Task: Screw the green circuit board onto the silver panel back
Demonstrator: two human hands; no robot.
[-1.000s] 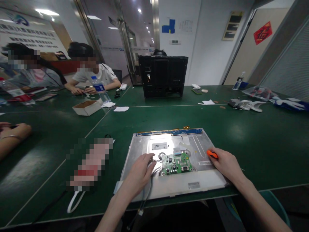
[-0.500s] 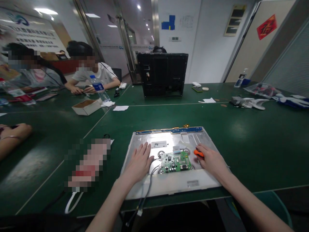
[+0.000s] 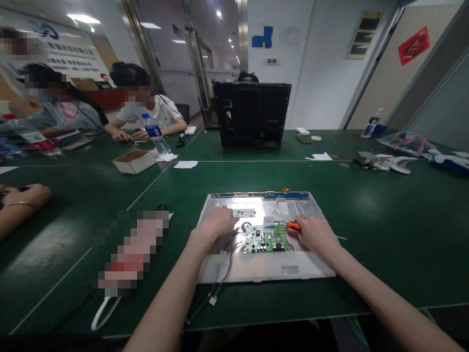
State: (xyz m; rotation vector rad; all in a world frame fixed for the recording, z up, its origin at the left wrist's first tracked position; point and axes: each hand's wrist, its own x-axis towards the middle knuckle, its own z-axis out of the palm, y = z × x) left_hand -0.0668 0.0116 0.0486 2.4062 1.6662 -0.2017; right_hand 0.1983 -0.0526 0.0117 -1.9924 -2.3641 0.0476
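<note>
Panel label [image 3: 290, 269] is illegible; right hand [image 3: 313, 231] clasps an orange handle [image 3: 293, 225], closure of left hand [image 3: 219, 221] unclear.

Looks like an office, with a bit of electronics workshop going on. There's a black monitor casing [image 3: 252, 116] on a green table [image 3: 370, 230], glass doors [image 3: 219, 54] behind it, a lettered wall sign [image 3: 69, 56] way off to its left, people [image 3: 164, 112] seated left of it, and an opened-up display panel [image 3: 244, 269] with a bare circuit board [image 3: 266, 238] in front of it.
</note>
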